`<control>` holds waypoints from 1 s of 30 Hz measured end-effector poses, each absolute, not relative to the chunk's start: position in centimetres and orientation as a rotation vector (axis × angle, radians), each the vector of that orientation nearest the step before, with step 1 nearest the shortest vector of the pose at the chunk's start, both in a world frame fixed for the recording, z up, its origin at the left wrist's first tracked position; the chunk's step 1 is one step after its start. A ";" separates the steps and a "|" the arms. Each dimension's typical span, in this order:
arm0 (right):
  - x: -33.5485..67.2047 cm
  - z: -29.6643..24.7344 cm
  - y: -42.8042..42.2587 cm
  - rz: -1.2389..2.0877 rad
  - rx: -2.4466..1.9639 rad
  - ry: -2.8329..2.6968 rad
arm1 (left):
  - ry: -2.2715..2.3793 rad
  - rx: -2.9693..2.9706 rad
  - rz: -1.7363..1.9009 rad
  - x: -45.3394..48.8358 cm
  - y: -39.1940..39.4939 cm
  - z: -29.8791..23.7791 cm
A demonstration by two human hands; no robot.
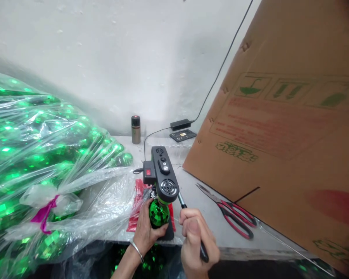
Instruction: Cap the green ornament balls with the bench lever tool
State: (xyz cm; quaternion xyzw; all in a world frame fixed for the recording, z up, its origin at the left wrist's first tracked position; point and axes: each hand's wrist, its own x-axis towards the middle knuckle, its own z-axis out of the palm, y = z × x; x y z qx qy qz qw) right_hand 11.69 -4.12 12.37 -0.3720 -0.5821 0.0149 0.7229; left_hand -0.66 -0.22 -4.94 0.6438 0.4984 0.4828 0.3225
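A shiny green mirror-tiled ball [158,214] is gripped by my left hand [147,228], thumb in front and fingers behind its left side. The ball sits right under the rounded front end of a black machine [164,174] with round vents, buttons and a red switch. My right hand [196,238] is wrapped round the black grip of a lever [204,252], whose metal rod runs up to the machine's right side. A red plastic sheet [135,217] lies under the machine. Where the ball meets the machine is partly hidden.
A large clear bag [46,155] of green balls fills the left side. Red-handled scissors [235,217] lie at the right, by a big cardboard box [279,135]. A bottle [136,130], a phone [182,135] and a power adapter [180,124] are by the wall.
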 end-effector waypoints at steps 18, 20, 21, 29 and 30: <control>11.8 11.1 -4.3 0.082 -0.810 -1.253 | 1.255 1.650 1.223 -0.3 -0.3 -3.6; 11.8 11.4 -4.3 0.091 -0.816 -1.252 | 1.252 1.636 1.212 -0.4 -0.3 -3.5; 11.8 11.5 -4.4 0.097 -0.822 -1.250 | 1.256 1.628 1.211 -0.4 -0.3 -3.5; 11.8 11.2 -4.6 0.139 -0.839 -1.239 | 1.282 1.641 1.230 -0.4 -0.2 -4.3; 11.8 11.0 -4.6 0.135 -0.832 -1.233 | 1.283 1.646 1.227 -0.4 -0.2 -4.3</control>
